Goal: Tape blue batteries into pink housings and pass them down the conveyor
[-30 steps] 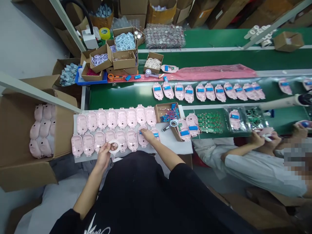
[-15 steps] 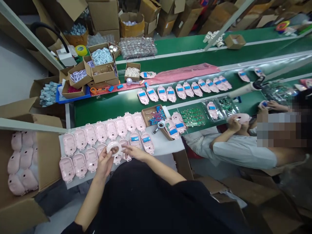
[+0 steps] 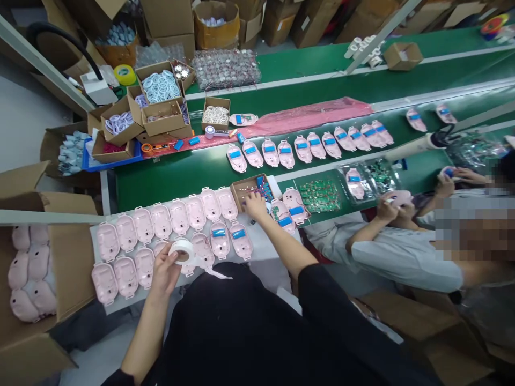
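Observation:
My left hand (image 3: 164,271) is closed around a roll of white double-sided-looking tape (image 3: 174,247), held above the lower row of pink plastic shells. A loose strip of tape (image 3: 217,274) trails from the roll to the right. My right hand (image 3: 255,206) reaches over the near side of a small cardboard box (image 3: 238,188), its fingers apart and bent down among the contents. Blue wrapped batteries (image 3: 263,187) with thin wires lie in that box. Two pink shells (image 3: 242,247) close by carry a blue battery each; the other shells (image 3: 181,217) on the white sheet have none visible.
Pink shells with batteries (image 3: 302,149) line the green bench (image 3: 181,171). Right of the box lie green circuit boards (image 3: 319,195). A co-worker (image 3: 394,252) sits at the right, handling a pink shell. Boxes of rings (image 3: 161,86) stand back left.
My right hand has left the tape roll and moved right to the battery box. A strip now hangs from the roll, which stays in my left hand. The view has shifted slightly.

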`<state>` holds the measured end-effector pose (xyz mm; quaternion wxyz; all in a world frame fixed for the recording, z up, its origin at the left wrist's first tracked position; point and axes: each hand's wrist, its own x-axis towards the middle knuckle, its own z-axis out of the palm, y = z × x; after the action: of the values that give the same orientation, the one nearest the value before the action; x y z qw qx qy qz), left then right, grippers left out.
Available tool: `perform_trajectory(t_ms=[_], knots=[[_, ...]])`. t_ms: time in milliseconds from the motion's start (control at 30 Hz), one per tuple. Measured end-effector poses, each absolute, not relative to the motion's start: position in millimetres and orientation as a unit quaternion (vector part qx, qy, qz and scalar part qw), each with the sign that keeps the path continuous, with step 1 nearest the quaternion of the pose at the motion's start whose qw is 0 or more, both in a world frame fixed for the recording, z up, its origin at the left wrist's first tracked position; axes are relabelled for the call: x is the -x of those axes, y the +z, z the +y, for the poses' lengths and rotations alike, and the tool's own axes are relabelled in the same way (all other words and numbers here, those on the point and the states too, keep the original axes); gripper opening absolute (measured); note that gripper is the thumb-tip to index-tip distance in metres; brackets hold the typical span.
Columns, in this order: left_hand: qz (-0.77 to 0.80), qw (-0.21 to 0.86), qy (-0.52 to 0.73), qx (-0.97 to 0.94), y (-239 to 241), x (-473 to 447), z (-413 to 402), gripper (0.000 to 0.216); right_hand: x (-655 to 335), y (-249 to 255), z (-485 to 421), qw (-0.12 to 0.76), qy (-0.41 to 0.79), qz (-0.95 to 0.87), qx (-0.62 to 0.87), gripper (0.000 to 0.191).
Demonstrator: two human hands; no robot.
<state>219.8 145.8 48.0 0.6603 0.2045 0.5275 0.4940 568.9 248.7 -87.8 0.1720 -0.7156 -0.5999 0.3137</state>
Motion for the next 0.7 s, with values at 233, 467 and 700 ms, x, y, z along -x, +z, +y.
perform_trajectory(t_ms=[233, 467, 700], knots=[[0.550, 0.649, 0.475, -0.225, 54.1, -224.6, 132.1, 0.053, -595.9, -97.6, 276.9, 0.026, 0.181, -0.657, 0.731, 0.037], [0.564, 0.588, 0.456, -0.358, 63.7, -210.4, 120.8, 0.052, -554.6, -30.7, 203.5, 0.423, 0.281, -0.621, 0.597, 0.029], [0.559, 0.546, 0.404, -0.476, 77.7, -204.2, 105.5, 0.038, -456.8, 39.9, 126.9, 0.512, 0.500, -0.531, 0.453, 0.036]])
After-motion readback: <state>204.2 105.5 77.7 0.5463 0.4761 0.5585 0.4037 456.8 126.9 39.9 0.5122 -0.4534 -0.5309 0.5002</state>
